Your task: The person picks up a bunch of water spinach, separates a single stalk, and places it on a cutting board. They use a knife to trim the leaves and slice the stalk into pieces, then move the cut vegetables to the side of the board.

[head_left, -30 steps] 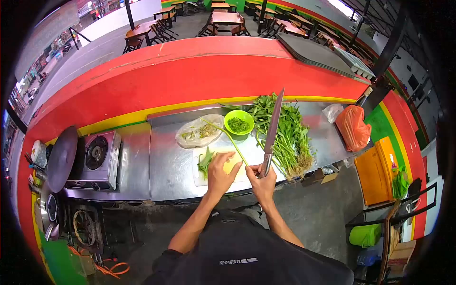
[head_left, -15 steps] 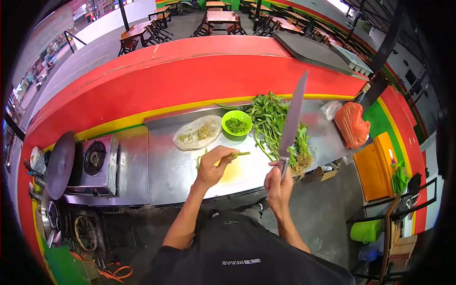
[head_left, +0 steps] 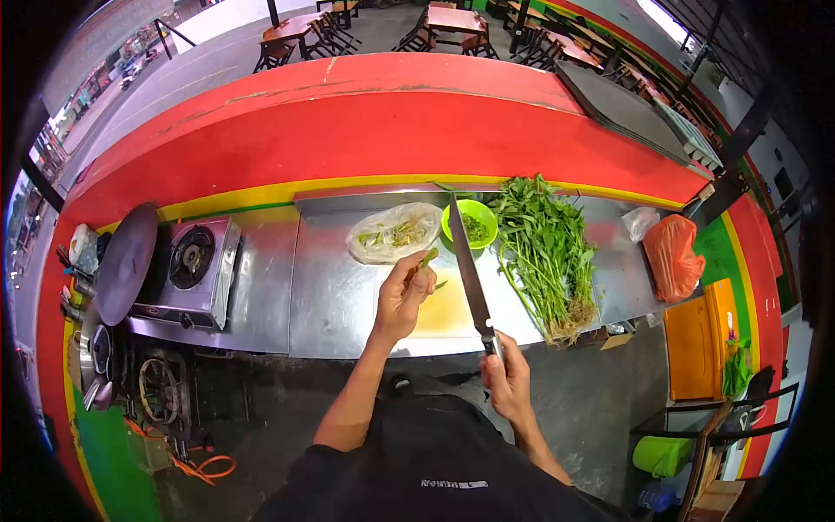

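Note:
My left hand (head_left: 403,300) pinches a short green stem (head_left: 429,257) above the left part of the white cutting board (head_left: 522,324). In my right hand (head_left: 507,383) is the handle of a large knife (head_left: 470,274), its blade pointing away from me and passing in front of the green bowl's left edge. Chopped greens (head_left: 475,228) lie in the green bowl (head_left: 489,240). Left of the bowl sits a clear plastic bag (head_left: 374,250) with plant scraps. A big bunch of leafy greens (head_left: 546,252) with roots toward me rests on the board's right side.
A gas stove (head_left: 193,261) and a large dark round lid or pan (head_left: 128,265) stand on the left of the steel counter (head_left: 335,309). An orange plastic bag (head_left: 673,258) is at the right. A red wall (head_left: 348,139) runs along the back.
The view has shifted, so the counter appears further right. The knife has swung left, from right of the bowl to its left edge. The stem in my left hand now points more upward.

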`<control>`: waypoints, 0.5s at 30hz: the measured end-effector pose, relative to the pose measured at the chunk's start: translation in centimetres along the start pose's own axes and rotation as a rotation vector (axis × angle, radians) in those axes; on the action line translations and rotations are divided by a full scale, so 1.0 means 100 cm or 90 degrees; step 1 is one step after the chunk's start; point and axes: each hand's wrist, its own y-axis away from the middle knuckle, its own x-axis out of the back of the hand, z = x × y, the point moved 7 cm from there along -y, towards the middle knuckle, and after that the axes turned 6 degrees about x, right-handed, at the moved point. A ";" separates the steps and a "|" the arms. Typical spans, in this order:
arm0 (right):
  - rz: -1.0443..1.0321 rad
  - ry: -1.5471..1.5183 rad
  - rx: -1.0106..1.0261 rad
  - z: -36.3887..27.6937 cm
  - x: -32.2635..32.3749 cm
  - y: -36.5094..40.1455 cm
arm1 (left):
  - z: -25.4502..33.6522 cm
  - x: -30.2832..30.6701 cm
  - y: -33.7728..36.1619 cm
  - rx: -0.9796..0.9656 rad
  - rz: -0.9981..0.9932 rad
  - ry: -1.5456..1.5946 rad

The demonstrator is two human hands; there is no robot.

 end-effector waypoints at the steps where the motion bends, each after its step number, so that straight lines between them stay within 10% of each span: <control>1: -0.004 -0.001 -0.001 0.001 -0.002 -0.001 | -0.002 0.001 -0.001 0.020 -0.005 -0.014; 15: -0.012 -0.014 -0.009 -0.006 -0.002 -0.018 | -0.006 -0.001 -0.012 -0.024 0.010 0.013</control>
